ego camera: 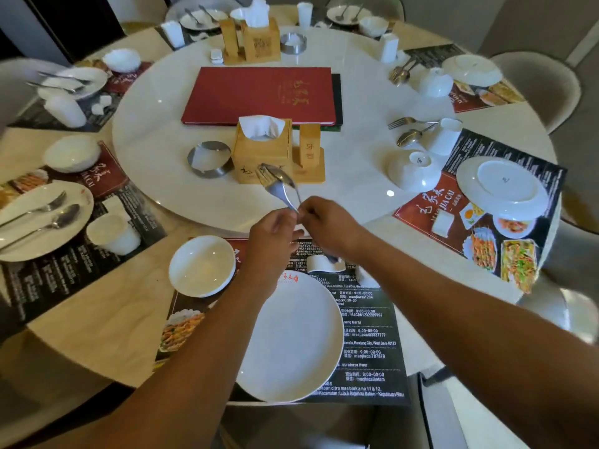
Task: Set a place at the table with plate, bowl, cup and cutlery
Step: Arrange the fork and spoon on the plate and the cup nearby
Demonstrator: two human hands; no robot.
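Laying cutlery is my step now. The plate [288, 338] sits at 6 o'clock, the bowl [201, 265] at its 10. My left hand [272, 231] and right hand [327, 222] both pinch the fork [264, 178] and spoon [282, 177] handles at its 12. Next, I'd lay them down neatly.

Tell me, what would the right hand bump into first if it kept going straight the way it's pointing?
Probably the left hand. The right hand points left toward it, and their fingers nearly touch around the fork and spoon handles.
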